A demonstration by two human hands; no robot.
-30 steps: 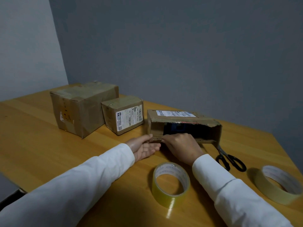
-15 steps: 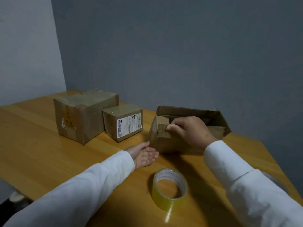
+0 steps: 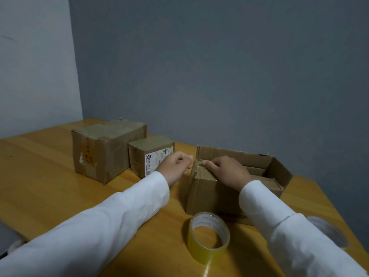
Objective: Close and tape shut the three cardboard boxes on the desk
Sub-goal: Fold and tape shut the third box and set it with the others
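Observation:
The open cardboard box [image 3: 207, 196] stands upright at centre right, its long flaps still raised. My right hand [image 3: 225, 170] lies on the left short flap and presses it down into the opening. My left hand [image 3: 175, 166] is at the box's upper left corner, with curled fingers that seem to pinch the edge there. A large taped box [image 3: 107, 150] and a small labelled box [image 3: 149, 154] stand shut to the left, side by side. A roll of clear yellowish tape [image 3: 208, 236] stands on the desk in front of the open box.
The wooden desk [image 3: 40, 176] meets the grey wall behind the boxes. A second tape roll [image 3: 329, 230] lies at the right edge, partly hidden by my right sleeve. The scissors are out of sight.
The box went from lying on its side to standing upright. My right hand folded the left flap down. My left hand rose from the desk to the box's corner.

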